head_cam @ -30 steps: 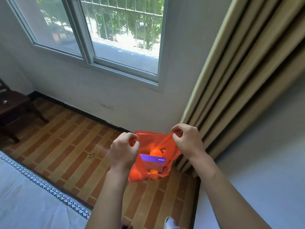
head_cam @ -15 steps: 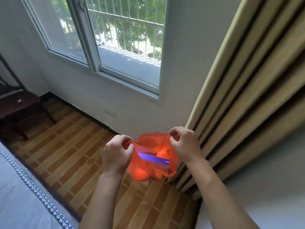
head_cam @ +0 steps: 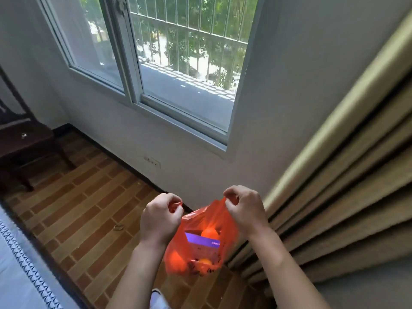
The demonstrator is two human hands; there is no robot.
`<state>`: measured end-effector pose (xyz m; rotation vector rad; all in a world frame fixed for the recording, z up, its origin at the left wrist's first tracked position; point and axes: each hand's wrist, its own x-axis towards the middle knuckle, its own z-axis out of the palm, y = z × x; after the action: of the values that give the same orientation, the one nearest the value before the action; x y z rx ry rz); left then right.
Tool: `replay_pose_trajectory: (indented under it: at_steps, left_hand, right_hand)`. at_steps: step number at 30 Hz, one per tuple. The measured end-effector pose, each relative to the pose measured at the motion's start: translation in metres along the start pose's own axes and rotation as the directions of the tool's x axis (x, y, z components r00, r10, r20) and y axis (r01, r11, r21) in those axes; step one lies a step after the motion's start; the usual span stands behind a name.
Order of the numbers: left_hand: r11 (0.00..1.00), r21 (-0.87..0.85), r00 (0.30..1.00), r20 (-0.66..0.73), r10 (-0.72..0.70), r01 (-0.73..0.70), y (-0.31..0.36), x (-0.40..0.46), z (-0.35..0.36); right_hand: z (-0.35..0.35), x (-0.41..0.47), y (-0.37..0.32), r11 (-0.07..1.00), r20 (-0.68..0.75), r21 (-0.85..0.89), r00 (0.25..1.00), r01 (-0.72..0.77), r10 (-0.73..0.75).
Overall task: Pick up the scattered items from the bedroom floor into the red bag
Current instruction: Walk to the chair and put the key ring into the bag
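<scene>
The red bag point(head_cam: 196, 221) hangs in front of me above the floor, its mouth held apart between both hands. My left hand point(head_cam: 159, 216) pinches the bag's left handle. My right hand point(head_cam: 244, 207) pinches the right handle, a little higher. Through the thin plastic I see a box with a purple band point(head_cam: 201, 240) and an orange round thing point(head_cam: 209, 231) above it; another orange thing point(head_cam: 204, 262) lies at the bottom. A small ring-like item point(head_cam: 118, 227) lies on the wooden floor point(head_cam: 78, 208) to the left of the bag.
A dark wooden chair point(head_cam: 24, 148) stands at the far left by the wall. A bed with a patterned edge point(head_cam: 20, 264) fills the lower left. Beige curtains point(head_cam: 334, 186) hang on the right. A window point(head_cam: 167, 63) is ahead. A white shoe point(head_cam: 157, 297) shows below.
The view has tilted up toward the window. Both hands keep their hold on the handles, and the bag hangs lower in view with its mouth pulled wider.
</scene>
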<state>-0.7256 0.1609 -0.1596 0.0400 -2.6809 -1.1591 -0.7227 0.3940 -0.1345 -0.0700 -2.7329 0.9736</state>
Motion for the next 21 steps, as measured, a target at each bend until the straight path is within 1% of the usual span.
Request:
replay_pose_trajectory:
  at_steps: [4, 8, 12, 15, 19, 21]
  left_hand:
    - [1.000, -0.020, 1.000, -0.011, 0.000, 0.000, -0.025, 0.054, -0.016]
    - [0.999, -0.046, 0.999, -0.048, -0.013, 0.011, -0.056, 0.103, -0.047]
    - [0.998, -0.057, 0.996, -0.085, -0.032, 0.027, -0.092, 0.141, -0.073]
    - [0.997, -0.049, 0.990, -0.129, -0.063, 0.057, -0.116, 0.156, -0.093]
    - [0.995, -0.065, 0.970, -0.224, -0.089, 0.076, -0.149, 0.160, -0.130]
    - [0.991, -0.065, 0.955, -0.266, -0.128, 0.115, -0.171, 0.158, -0.151]
  right_hand:
    - [0.024, 0.046, -0.031, 1.000, -0.018, 0.010, 1.000, 0.000, 0.000]
    - [0.055, 0.089, -0.073, 1.000, 0.001, 0.003, 1.000, 0.018, -0.018]
    - [0.086, 0.125, -0.113, 0.997, -0.001, 0.009, 0.997, 0.078, -0.078]
    - [0.112, 0.141, -0.142, 0.993, -0.002, 0.010, 0.993, 0.117, -0.117]
    - [0.148, 0.157, -0.179, 0.984, 0.059, 0.034, 0.982, 0.177, -0.179]
    - [0.168, 0.165, -0.200, 0.974, 0.081, 0.043, 0.971, 0.220, -0.223]
